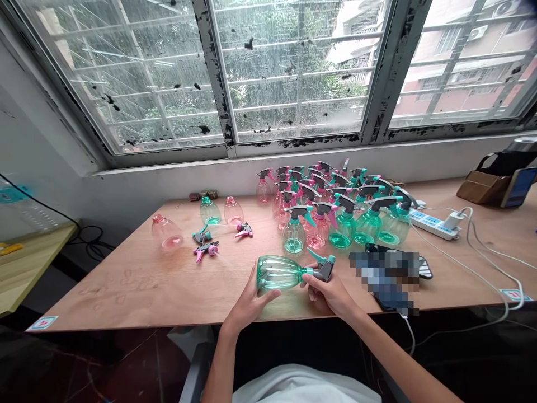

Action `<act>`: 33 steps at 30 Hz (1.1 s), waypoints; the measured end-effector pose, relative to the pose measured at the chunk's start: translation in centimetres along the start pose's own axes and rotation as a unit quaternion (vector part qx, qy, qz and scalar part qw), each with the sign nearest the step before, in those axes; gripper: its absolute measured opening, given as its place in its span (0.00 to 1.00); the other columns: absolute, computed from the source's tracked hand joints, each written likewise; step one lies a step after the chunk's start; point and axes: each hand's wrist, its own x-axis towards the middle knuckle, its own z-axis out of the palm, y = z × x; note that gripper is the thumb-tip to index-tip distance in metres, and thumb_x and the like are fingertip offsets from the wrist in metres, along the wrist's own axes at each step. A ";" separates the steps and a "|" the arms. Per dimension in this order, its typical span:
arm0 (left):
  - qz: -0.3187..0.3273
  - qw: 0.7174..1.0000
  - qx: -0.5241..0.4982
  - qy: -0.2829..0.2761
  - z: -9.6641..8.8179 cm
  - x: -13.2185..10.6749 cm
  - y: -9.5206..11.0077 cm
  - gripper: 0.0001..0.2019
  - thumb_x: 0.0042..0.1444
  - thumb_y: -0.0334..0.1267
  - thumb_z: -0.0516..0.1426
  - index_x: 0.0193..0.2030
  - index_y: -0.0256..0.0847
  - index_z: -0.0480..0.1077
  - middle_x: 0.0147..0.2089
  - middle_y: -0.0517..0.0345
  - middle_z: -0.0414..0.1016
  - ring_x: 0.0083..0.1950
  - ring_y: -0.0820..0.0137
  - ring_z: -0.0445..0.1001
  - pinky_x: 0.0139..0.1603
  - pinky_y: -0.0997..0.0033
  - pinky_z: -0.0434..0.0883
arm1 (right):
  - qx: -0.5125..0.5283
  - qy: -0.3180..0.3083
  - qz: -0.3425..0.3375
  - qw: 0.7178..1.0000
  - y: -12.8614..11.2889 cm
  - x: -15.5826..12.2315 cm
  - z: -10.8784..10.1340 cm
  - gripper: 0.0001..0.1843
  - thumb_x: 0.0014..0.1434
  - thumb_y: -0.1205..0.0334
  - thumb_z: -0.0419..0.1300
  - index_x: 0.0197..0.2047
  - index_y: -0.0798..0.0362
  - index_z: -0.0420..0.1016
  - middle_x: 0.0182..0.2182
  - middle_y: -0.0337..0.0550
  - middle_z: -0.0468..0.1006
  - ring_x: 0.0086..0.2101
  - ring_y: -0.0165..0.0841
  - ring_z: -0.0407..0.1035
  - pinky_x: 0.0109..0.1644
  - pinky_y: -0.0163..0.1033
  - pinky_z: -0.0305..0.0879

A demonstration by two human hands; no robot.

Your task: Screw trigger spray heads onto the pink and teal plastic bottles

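A clear green spray bottle (279,272) lies sideways in the air above the table's front edge, its spray head pointing right. My left hand (254,296) is wrapped round the bottle's base end. At the neck, my right hand (327,291) grips the collar below the grey and teal spray head (324,268). To the left stand a green bottle without a head (210,211) and a pink one (234,211); another pink bottle (166,232) is farther left. Loose spray heads lie near them: a grey-teal one (202,235) and pink-grey ones (244,230).
Several assembled pink and green spray bottles (344,224) stand grouped at the back centre-right. Phones (423,267) lie right of my hands, partly blurred. A white power strip (434,224) with cables and a brown box (482,187) are farther right. Windows rise behind the table (126,291).
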 end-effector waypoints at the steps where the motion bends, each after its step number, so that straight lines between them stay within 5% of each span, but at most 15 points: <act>1: -0.001 1.000 0.001 -0.003 0.0 0.0 0.0 0.47 0.61 0.42 0.62 0.76 0.50 0.34 0.77 0.47 0.50 0.76 0.51 0.49 0.75 0.48 0.48 | -0.001 0.001 -0.001 1.000 0.0 0.0 0.0 0.20 0.50 0.50 0.74 0.37 0.50 0.70 0.21 0.36 0.81 0.15 0.29 0.66 0.19 0.34 0.62; 7: -0.010 1.000 0.014 0.009 0.2 0.0 -0.1 0.53 0.57 0.42 0.65 0.75 0.57 0.29 0.78 0.54 0.44 0.78 0.54 0.43 0.76 0.51 0.43 | -0.003 0.003 -0.003 1.000 0.0 0.1 0.0 0.20 0.52 0.50 0.73 0.38 0.50 0.70 0.23 0.38 0.82 0.15 0.29 0.67 0.18 0.34 0.62; 15: -0.026 1.000 0.005 0.005 0.1 0.0 0.0 0.47 0.61 0.44 0.61 0.76 0.51 0.31 0.75 0.46 0.55 0.76 0.52 0.50 0.74 0.48 0.50 | -0.004 0.002 -0.003 1.000 -0.1 0.0 0.1 0.21 0.50 0.49 0.74 0.38 0.50 0.71 0.21 0.37 0.81 0.15 0.30 0.66 0.19 0.35 0.62; 21: -0.017 1.000 0.007 0.010 0.2 0.0 0.1 0.52 0.58 0.41 0.64 0.75 0.55 0.30 0.77 0.52 0.49 0.77 0.54 0.46 0.76 0.49 0.43 | 0.002 -0.001 -0.002 1.000 0.1 0.1 -0.1 0.20 0.52 0.50 0.73 0.38 0.50 0.70 0.23 0.37 0.82 0.15 0.29 0.66 0.19 0.34 0.62; 29: -0.025 1.000 -0.004 0.008 0.0 0.0 -0.3 0.49 0.61 0.43 0.62 0.76 0.51 0.30 0.74 0.48 0.55 0.76 0.53 0.50 0.75 0.47 0.47 | 0.001 -0.004 0.002 1.000 0.3 0.0 -0.2 0.19 0.53 0.51 0.73 0.38 0.50 0.70 0.22 0.36 0.81 0.16 0.29 0.66 0.20 0.35 0.62; 33: -0.022 1.000 -0.005 0.008 -0.1 0.1 -0.2 0.49 0.59 0.42 0.63 0.75 0.56 0.32 0.77 0.53 0.49 0.76 0.53 0.50 0.75 0.49 0.48 | -0.001 0.003 -0.001 1.000 0.4 0.0 -0.3 0.18 0.54 0.51 0.72 0.38 0.49 0.70 0.22 0.36 0.81 0.15 0.29 0.66 0.18 0.34 0.61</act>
